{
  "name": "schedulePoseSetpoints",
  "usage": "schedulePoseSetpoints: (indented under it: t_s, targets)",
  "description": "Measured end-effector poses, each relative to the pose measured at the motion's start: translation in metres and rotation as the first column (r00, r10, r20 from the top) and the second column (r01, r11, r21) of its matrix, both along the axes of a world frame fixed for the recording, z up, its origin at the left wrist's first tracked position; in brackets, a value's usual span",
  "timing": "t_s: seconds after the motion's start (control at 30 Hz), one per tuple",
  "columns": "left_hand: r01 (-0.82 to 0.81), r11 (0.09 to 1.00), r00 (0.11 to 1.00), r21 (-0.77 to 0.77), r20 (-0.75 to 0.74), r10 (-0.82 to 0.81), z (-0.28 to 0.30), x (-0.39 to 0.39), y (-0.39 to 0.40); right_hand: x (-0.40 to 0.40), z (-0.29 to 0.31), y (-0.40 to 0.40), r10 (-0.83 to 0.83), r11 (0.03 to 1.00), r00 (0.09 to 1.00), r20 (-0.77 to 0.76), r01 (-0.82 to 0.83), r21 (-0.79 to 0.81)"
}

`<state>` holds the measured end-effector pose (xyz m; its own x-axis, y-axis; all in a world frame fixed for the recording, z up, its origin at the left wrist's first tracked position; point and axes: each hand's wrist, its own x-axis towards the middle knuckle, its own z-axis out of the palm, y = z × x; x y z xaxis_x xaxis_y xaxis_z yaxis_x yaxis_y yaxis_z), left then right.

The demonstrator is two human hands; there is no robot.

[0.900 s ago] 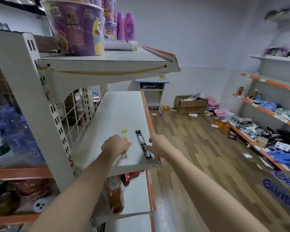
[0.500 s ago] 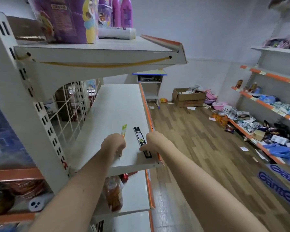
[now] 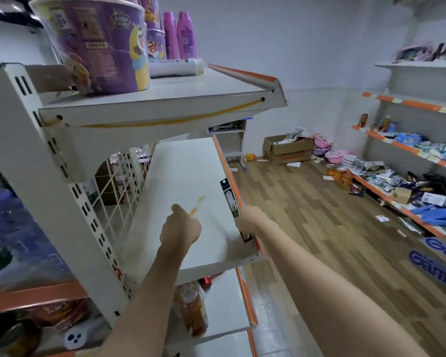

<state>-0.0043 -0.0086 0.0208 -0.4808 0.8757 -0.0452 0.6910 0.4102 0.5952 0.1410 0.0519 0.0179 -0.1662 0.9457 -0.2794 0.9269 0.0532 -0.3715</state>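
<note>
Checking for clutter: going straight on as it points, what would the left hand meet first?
Probably nothing nearby: the left hand, holding a thin yellow pack, faces bare shelf, though depth is unclear.

Left hand (image 3: 180, 228) grips yellow-green stick (image 3: 196, 206) above white shelf (image 3: 186, 173); right hand (image 3: 251, 219) holds black pack (image 3: 229, 198) at orange edge.

Pale walls (image 3: 307, 34) enclose a cluttered shop: white metal shelving (image 3: 29, 163) with orange trim fills the left of the frame, wood-plank flooring (image 3: 307, 217) runs through the centre, a cardboard box (image 3: 286, 152) sits at the far wall, and stocked wall shelves (image 3: 422, 122) line the right.
</note>
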Motion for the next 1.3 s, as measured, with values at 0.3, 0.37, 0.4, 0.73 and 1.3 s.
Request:
schedulePoseSetpoints:
  t_s: [0.3,0.37,0.4,0.73,1.3]
  targets:
    - [0.195,0.898,0.965,0.395,0.086,-0.247,-0.012,0.100,-0.042,0.109,-0.006,-0.091,-0.242,0.870,0.852,-0.464,0.403,0.285]
    - [0.274,0.880,0.932,0.389,0.120,-0.343,-0.024,0.135,-0.051,0.145,-0.018,-0.112,-0.312,0.837,0.830,-0.462,0.470,0.281]
    - [0.310,0.872,0.912,0.378,0.142,-0.386,-0.030,0.153,-0.055,0.164,-0.024,-0.122,-0.351,0.817,0.815,-0.461,0.507,0.275]
    - [0.513,0.780,0.767,0.357,0.217,-0.604,-0.039,0.358,-0.055,0.367,-0.036,-0.170,-0.611,0.584,0.655,-0.444,0.752,0.306]
    - [0.683,0.691,0.692,0.236,0.092,-0.716,-0.076,0.606,0.062,0.648,-0.048,-0.135,-0.816,0.409,0.497,-0.295,0.857,0.314]
